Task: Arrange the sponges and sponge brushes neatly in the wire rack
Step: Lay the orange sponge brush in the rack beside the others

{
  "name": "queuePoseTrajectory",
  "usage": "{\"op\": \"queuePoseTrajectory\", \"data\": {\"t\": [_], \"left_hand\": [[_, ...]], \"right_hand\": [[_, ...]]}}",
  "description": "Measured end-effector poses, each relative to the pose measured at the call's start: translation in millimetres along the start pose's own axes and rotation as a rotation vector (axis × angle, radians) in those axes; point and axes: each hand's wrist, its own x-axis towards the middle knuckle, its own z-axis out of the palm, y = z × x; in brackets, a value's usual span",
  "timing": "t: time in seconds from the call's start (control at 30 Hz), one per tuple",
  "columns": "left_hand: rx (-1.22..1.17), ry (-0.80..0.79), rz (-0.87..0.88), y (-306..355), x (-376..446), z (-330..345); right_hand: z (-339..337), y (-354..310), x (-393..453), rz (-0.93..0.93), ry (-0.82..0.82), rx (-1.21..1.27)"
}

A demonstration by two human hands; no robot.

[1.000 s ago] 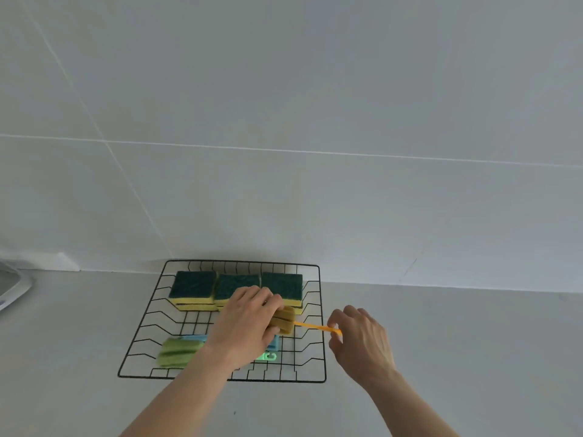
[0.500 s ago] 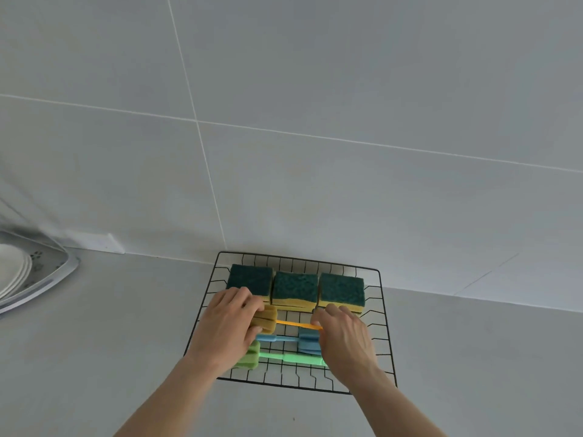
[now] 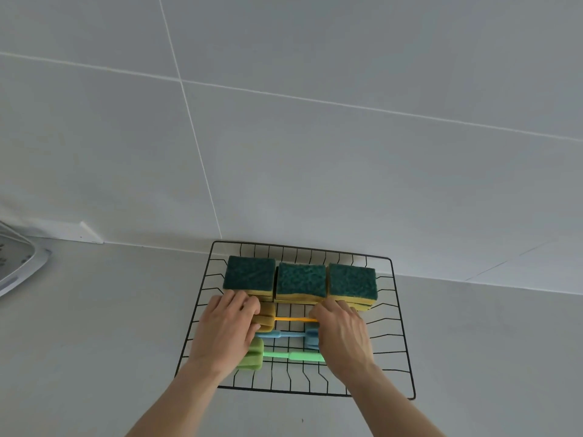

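A black wire rack [image 3: 398, 313] sits on the grey counter against the wall. Three green-topped yellow sponges [image 3: 300, 283] stand in a row along its back. In front of them lie three sponge brushes side by side: orange [image 3: 293, 319], blue [image 3: 284, 334] and green [image 3: 280, 355]. My left hand [image 3: 225, 331] grips the orange brush's sponge head at the left. My right hand [image 3: 342, 335] holds the orange handle's right end and covers the right ends of the blue and green brushes.
A white dish drainer's corner [image 3: 19, 269] sticks in at the far left edge. A white tiled wall [image 3: 315, 137] rises right behind the rack. Bare grey counter [image 3: 104, 326] lies to the left and right of the rack.
My right hand moved left from outside the rack onto the orange handle's end. The orange brush went down into line behind the blue one. The camera view shifted left.
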Motion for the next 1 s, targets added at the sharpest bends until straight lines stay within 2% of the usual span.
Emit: {"op": "queuePoseTrajectory", "data": {"t": [0.27,0.53,1.0], "left_hand": [[0.035,0.033,-0.033,8,0,1],[0.038,0.014,-0.054,10,-11,-7],[0.040,-0.024,-0.114,12,-20,-4]], "right_hand": [[10,6,-8,-0.019,0.037,0.075],[7,8,-22,-0.014,-0.015,0.103],[4,6,-34,-0.038,0.024,0.091]]}}
